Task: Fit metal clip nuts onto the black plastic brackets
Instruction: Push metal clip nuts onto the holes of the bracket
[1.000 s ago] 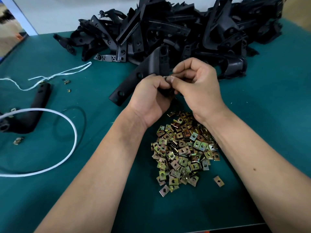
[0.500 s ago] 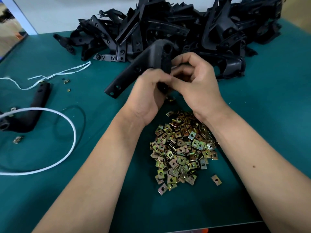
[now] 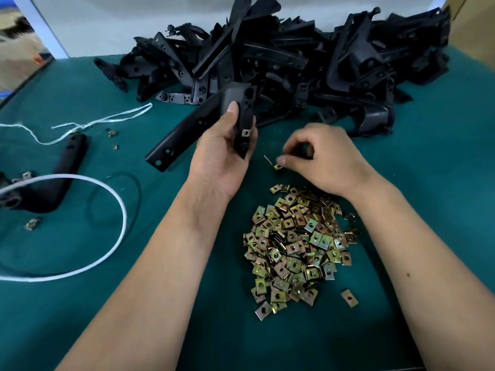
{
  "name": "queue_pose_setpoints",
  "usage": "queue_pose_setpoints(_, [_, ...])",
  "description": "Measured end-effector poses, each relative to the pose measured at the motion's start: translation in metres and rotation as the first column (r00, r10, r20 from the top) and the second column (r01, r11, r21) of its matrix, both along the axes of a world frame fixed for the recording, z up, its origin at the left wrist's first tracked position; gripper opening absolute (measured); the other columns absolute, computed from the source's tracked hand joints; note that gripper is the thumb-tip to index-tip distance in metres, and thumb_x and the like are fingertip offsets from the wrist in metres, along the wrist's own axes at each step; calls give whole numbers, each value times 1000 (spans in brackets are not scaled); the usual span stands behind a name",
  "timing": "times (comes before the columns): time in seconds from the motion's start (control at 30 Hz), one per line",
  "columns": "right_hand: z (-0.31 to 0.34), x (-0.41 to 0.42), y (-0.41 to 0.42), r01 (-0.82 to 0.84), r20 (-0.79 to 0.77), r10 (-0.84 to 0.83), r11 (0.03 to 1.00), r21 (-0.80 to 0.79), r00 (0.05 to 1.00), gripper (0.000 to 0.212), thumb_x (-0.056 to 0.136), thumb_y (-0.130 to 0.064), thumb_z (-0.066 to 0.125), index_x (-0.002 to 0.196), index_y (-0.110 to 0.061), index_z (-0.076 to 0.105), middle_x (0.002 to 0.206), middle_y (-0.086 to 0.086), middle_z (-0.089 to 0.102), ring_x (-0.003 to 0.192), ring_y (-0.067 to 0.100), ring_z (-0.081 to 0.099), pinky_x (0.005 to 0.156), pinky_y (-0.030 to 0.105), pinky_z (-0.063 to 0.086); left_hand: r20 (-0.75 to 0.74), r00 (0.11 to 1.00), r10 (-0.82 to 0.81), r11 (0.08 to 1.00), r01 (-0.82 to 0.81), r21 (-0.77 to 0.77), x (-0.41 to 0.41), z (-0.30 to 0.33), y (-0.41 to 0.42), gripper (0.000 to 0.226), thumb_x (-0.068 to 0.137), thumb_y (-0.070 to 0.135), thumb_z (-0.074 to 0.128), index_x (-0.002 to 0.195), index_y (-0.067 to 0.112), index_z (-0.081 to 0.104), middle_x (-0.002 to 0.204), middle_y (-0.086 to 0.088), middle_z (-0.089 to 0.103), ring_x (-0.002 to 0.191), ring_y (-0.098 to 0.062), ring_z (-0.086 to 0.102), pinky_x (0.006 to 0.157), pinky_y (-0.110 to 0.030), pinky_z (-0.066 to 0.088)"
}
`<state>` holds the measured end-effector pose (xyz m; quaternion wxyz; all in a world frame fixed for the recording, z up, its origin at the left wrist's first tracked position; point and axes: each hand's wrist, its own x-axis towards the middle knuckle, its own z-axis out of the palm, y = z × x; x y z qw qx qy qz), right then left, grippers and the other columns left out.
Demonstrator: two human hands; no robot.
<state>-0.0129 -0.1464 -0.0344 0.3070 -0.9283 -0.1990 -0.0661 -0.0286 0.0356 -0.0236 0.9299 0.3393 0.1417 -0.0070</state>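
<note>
Hands parted since half a second ago: left hand [image 3: 225,153] grips bracket [image 3: 203,121] with one clip nut [image 3: 245,133] seated, right hand [image 3: 318,159] fingers pinching next nut [image 3: 278,166] off the table [image 3: 428,183].

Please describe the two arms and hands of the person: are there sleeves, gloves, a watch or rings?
Both forearms are bare as far as the picture shows them; no sleeve reaches into view. The left hand and the right hand wear no gloves. No watch, bracelet or ring is visible on either wrist or on the fingers that show. A small dark spot marks the right forearm.
</note>
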Motion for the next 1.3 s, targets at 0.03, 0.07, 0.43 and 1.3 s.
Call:
queue_pose_setpoints(0.03, [0,0,-1,-15,-22,14,999,-43,1000,14,83,-40,82,88,-30,72,85,-16,60,72,-4,54,62,13,36,-10,1000,6,1000,-6,-1,0,-1,2,14,99,19,63,88,12,67,72,1,69,76,-11,67,100,-31,49])
queue_pose_setpoints(0.07, [0,-1,0,-31,-36,29,998,-55,999,15,83,-39,83,87,-29,73,86,-15,61,71,-4,54,62,11,35,-18,1000,13,1000,-13,-7,1,0,4,14,100,19,62,89,12,67,72,1,68,78,-12,67,100,-31,49])
queue_pose_setpoints(0.43, [6,-12,19,-48,-193,191,819,572,962,6,95,-5,70,93,-10,66,78,6,75,63,14,68,53,24,51,-8,1000,9,994,-8,107,1,-2,1,11,100,18,62,102,8,67,79,-4,72,78,-15,68,103,-41,51])
queue_pose_setpoints(1.3, [4,-9,19,142,-204,87,462,875,975,16,92,-1,70,101,-13,76,89,8,78,82,19,73,77,26,57,-25,996,-88,978,91,188,-9,0,-15,41,99,20,64,135,1,59,106,-12,74,99,-24,69,87,-38,61])
